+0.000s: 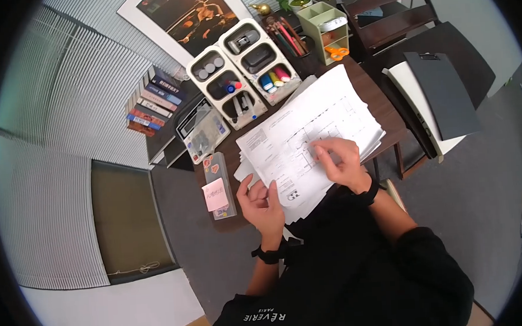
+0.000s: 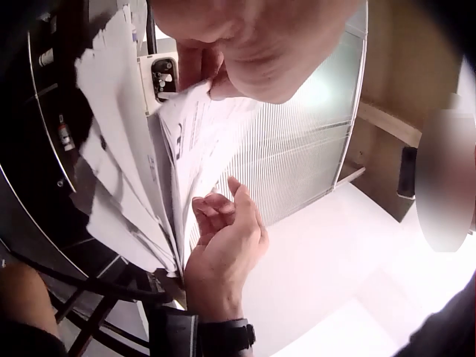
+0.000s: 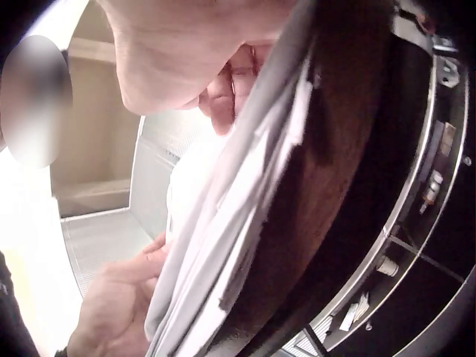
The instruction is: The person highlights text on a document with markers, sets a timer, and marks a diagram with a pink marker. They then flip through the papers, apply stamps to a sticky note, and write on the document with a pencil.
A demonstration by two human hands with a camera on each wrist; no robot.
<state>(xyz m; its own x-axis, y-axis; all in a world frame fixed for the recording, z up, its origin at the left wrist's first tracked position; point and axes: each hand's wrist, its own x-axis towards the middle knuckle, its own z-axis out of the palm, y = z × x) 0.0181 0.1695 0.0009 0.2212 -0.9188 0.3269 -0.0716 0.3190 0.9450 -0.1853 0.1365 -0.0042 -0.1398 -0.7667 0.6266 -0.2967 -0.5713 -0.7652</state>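
left hand (image 1: 264, 205) at the near left corner of the papers (image 1: 307, 140), fingers curled round the edge of the stack and pinching it; left wrist view shows the sheets fanned and lifted there, edges uneven. right hand (image 1: 342, 160) lies on the top sheet, palm down, fingers bent and pressing the page, thumb toward the near edge; holds nothing round. top sheet carries a printed line drawing and text blocks. papers sit on the dark surface (image 1: 382, 106), the near part overhanging toward the person. behind the stack: white organizer (image 1: 241, 69) with pens and markers in its compartments, a pen cup (image 1: 290, 37), a green box (image 1: 323, 30) with orange scissors. left of the papers: pink note (image 1: 215, 195) on a clear case, calculator (image 1: 194, 122), row of books (image 1: 154, 100). right, apart from the surface: clipboard (image 1: 440, 91) on a chair.
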